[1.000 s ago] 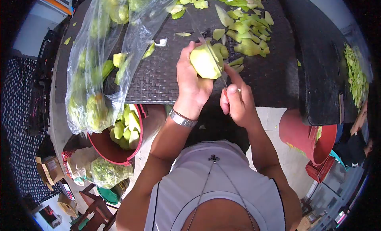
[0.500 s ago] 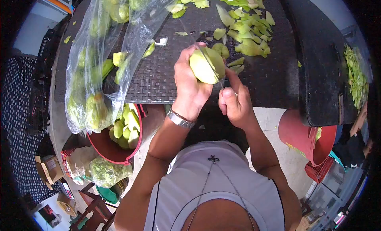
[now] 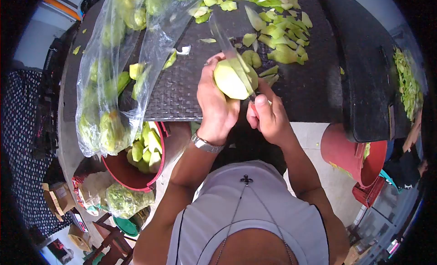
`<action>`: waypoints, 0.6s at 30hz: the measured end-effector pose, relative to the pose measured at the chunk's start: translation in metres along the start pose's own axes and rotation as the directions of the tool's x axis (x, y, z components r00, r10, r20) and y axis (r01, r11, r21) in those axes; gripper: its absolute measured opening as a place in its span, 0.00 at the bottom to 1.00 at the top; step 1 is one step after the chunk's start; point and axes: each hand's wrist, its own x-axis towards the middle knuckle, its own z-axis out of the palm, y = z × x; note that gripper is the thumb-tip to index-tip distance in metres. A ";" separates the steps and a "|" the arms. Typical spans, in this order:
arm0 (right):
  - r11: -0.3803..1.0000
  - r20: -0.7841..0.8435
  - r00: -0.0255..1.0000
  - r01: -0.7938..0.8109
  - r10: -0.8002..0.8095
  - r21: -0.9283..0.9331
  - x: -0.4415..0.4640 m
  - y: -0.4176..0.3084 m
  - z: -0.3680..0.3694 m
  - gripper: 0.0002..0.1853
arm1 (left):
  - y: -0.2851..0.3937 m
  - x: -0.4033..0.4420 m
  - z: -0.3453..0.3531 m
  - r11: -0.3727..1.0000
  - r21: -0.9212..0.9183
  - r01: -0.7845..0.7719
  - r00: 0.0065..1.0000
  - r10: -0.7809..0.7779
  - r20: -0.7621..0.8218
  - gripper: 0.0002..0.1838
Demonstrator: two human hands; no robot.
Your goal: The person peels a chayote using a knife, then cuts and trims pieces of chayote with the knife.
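A pale green peeled vegetable (image 3: pixel 230 80) sits in my left hand (image 3: pixel 214 101), its fingers wrapped round the far and left sides. My right hand (image 3: pixel 273 117) is closed on the red handle of a knife (image 3: pixel 223 37). The long blade lies along the vegetable's right side and points up and to the left. Both hands are over the near edge of the dark woven table (image 3: pixel 177 98). Beyond them lie a heap of green peelings (image 3: pixel 284 41) and a small green piece (image 3: pixel 251 59).
A clear plastic bag of green vegetables (image 3: pixel 109 82) lies along the table's left side. Below it stands a red bucket (image 3: pixel 132 178) with peeled pieces. Another red bucket (image 3: pixel 337 146) stands at the right, beside a black chair-like surface (image 3: pixel 368 82). A bag of greens (image 3: pixel 125 199) is lower left.
The vegetable has turned a little in my left hand, and both hands have shifted slightly left. The knife blade has tilted and shows more of its flat side.
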 end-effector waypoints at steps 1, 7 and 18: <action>0.999 -0.001 0.999 -0.043 0.043 0.003 0.000 -0.005 -0.003 0.24 | 0.003 0.000 0.002 1.000 0.025 -0.016 1.000 0.016 -0.027 0.19; 0.921 0.031 0.999 0.027 -0.016 -0.388 0.004 -0.011 -0.028 0.21 | 0.088 -0.023 0.018 -0.203 0.459 -0.865 0.265 0.592 0.761 0.26; 0.277 0.586 0.712 0.696 -0.387 -0.662 0.036 -0.036 -0.080 0.19 | 0.122 0.001 0.063 -0.603 0.130 -0.787 0.570 -0.630 0.527 0.39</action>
